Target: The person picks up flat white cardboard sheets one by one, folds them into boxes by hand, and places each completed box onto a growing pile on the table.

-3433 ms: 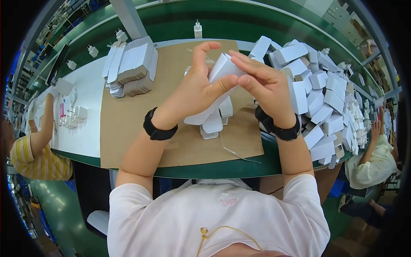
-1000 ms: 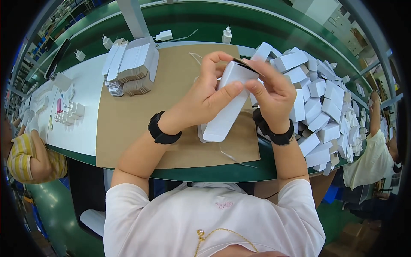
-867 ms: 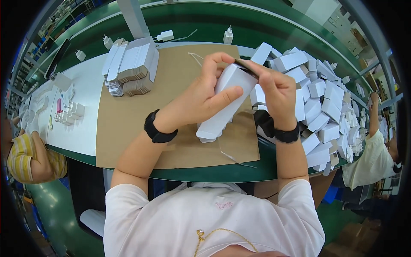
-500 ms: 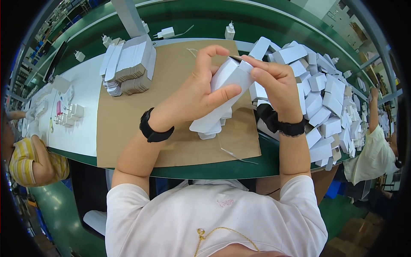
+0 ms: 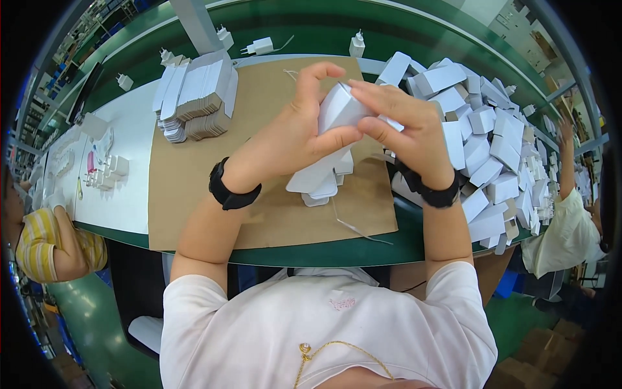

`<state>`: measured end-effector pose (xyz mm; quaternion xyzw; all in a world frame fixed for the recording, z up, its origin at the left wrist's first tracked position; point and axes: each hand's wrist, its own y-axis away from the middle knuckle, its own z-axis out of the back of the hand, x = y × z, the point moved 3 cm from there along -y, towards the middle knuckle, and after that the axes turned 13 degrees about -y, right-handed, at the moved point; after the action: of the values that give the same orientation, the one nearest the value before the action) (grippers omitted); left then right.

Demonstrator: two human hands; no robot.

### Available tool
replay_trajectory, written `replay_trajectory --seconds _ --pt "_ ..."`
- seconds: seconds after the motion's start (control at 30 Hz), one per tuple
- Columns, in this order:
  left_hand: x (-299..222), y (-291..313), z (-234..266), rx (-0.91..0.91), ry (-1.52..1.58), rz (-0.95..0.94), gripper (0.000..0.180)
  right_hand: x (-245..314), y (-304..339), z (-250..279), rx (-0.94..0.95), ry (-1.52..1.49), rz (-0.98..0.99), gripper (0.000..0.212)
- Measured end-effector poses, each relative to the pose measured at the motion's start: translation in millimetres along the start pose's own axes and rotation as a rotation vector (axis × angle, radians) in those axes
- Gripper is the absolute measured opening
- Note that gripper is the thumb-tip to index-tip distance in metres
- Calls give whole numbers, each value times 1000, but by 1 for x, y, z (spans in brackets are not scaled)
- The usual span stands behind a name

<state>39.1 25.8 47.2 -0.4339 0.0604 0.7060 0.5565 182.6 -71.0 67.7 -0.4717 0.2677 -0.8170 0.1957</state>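
A small white cardboard box point(image 5: 338, 107) is held up between my hands above the brown cardboard sheet point(image 5: 194, 201). My left hand point(image 5: 288, 133) grips its side, the thumb across the front and the index finger bent near the top. My right hand point(image 5: 414, 126) closes around the right side and top end, fingers over the upper edge and thumb lower down. That hand partly hides the box's end. Below the hands, several flat white cartons point(image 5: 314, 185) lie on the sheet, with a thin white strip point(image 5: 359, 231) beside them.
Folded flat cartons point(image 5: 201, 87) are stacked at the back left. A heap of white boxes point(image 5: 476, 142) covers the right side. White plug chargers point(image 5: 356, 47) stand along the back; others point(image 5: 113, 168) are at left. One person point(image 5: 58, 243) sits left, another point(image 5: 560, 227) right.
The flap my right fingers pinched at the top no longer stands up. My right hand has turned and spread over that end, and the box has tipped slightly.
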Motion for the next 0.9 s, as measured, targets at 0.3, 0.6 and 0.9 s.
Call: replay_trajectory --seconds 0.3,0.6,0.9 --pt "60 15 10 -122 -785 382 50 18 30 139 -820 1098 256 27" --pt "37 12 7 116 -371 430 35 -46 9 32 -212 259 -435 44" --pt "6 9 -18 -145 -111 160 24 -42 8 -10 -288 -102 -358 51"
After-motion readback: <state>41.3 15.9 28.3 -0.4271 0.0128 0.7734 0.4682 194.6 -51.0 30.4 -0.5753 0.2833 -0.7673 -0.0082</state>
